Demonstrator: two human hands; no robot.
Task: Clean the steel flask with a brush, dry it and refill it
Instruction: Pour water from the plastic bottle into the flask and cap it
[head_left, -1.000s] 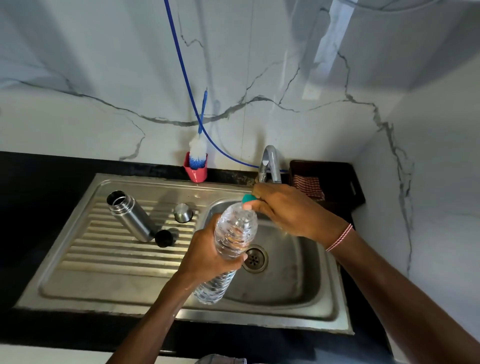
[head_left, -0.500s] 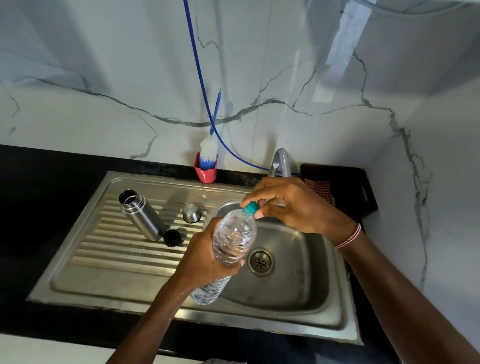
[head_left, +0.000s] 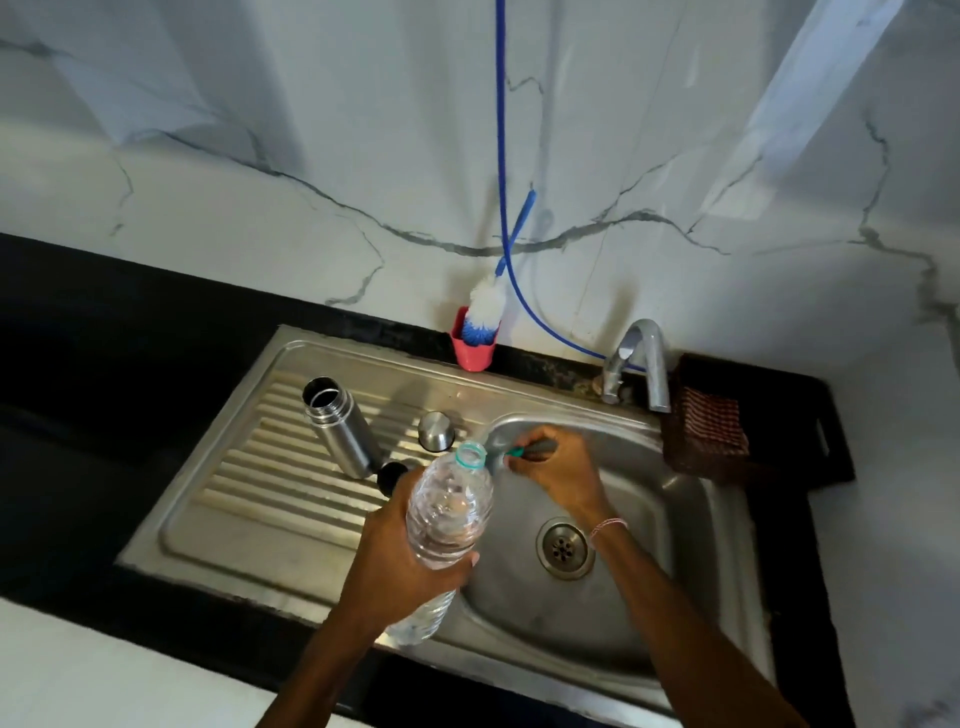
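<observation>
Dim indoor light, cool cast. A bright slanted reflection streak sits on the glossy white veined marble wall (head_left: 415, 130) upper right, with soft broad shadows upper left. The black stone countertop (head_left: 78, 322) is crushed dark, nearly featureless. Dull sheen on the stainless steel sink (head_left: 270, 519). Wide-angle bowing at edges. The right hand (head_left: 556, 467) looks slightly motion-blurred. Overall soft, compression-smeared.

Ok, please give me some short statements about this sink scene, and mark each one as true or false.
1. The plastic bottle has no cap on its neck. True.
2. The right hand holds the brush. False: it pinches the teal cap; the brush stands in the red holder.
3. The steel flask lies on its side. False: it stands upright, open, on the drainboard.
4. The left hand grips the plastic bottle. True.
</observation>
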